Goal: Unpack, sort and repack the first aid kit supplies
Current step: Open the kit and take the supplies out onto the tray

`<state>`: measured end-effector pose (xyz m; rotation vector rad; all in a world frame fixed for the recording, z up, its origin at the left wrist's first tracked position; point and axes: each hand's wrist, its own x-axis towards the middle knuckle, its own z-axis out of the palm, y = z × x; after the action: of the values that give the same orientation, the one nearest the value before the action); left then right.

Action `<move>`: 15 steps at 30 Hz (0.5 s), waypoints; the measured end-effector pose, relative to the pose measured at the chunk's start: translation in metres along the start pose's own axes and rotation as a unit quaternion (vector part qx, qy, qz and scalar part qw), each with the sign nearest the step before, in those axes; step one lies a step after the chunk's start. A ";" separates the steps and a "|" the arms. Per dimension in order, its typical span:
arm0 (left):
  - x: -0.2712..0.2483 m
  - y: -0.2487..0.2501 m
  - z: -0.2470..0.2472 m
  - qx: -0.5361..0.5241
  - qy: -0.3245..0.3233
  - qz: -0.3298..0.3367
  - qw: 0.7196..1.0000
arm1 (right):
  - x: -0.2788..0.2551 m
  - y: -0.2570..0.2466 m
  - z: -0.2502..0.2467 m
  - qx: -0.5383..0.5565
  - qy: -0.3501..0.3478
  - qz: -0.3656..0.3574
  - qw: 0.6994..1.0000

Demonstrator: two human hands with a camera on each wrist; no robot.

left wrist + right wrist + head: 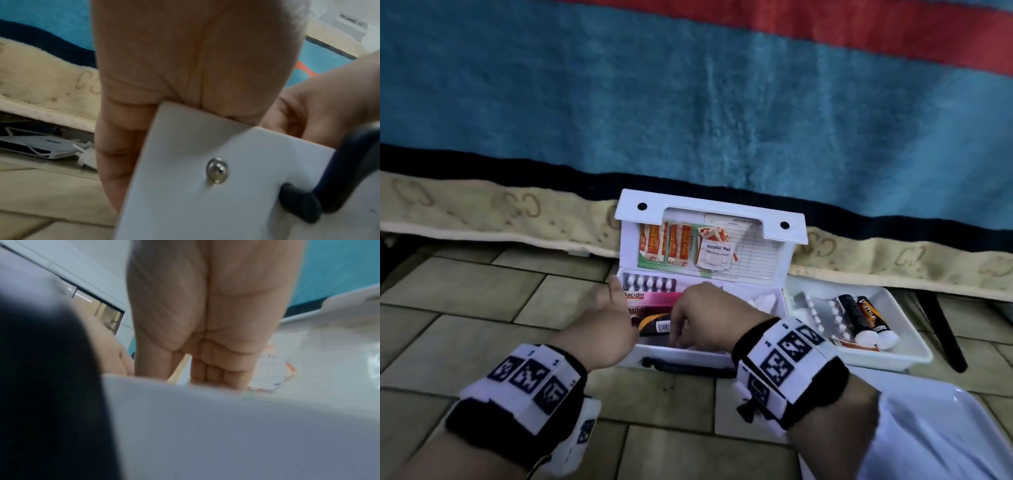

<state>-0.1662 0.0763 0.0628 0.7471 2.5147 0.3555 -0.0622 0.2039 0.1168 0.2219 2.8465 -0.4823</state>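
Observation:
The white first aid box (688,353) stands open on the tiled floor, its lid (709,209) upright with plasters (654,243) and an alcohol pad (717,253) tucked in. Inside lie a pill blister (647,283), pink Bacidin packs (650,298) and an orange and black tube (654,323). My left hand (616,318) grips the box's left end, thumb outside; the left wrist view shows its palm (185,56) against the box wall (205,203). My right hand (688,318) reaches into the box, fingers curled down on the tube's right end. The right wrist view shows those curled fingers (216,374) behind the front wall (226,426).
A white tray (914,346) right of the box holds two orange and black tubes (859,315) and blister packs (822,318). Another white tray (928,428) lies near my right forearm. A bed with a blue blanket (688,102) stands behind, and a black leg (941,332) at the right.

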 end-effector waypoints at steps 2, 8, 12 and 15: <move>-0.002 0.000 -0.001 0.001 -0.003 0.004 1.000 | -0.012 0.004 -0.007 0.041 0.060 0.007 0.997; -0.005 0.003 -0.002 0.013 0.004 0.008 1.000 | -0.084 0.035 -0.030 0.206 0.215 0.061 0.953; -0.002 0.000 0.000 0.026 0.007 0.018 0.999 | -0.165 0.067 -0.035 0.272 0.268 0.029 0.924; -0.002 0.000 0.000 0.027 0.008 0.016 0.999 | -0.222 0.083 -0.025 0.245 0.211 0.046 0.945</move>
<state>-0.1649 0.0757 0.0638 0.8088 2.5391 0.3061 0.1605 0.2659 0.1735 0.6105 3.0378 -1.2545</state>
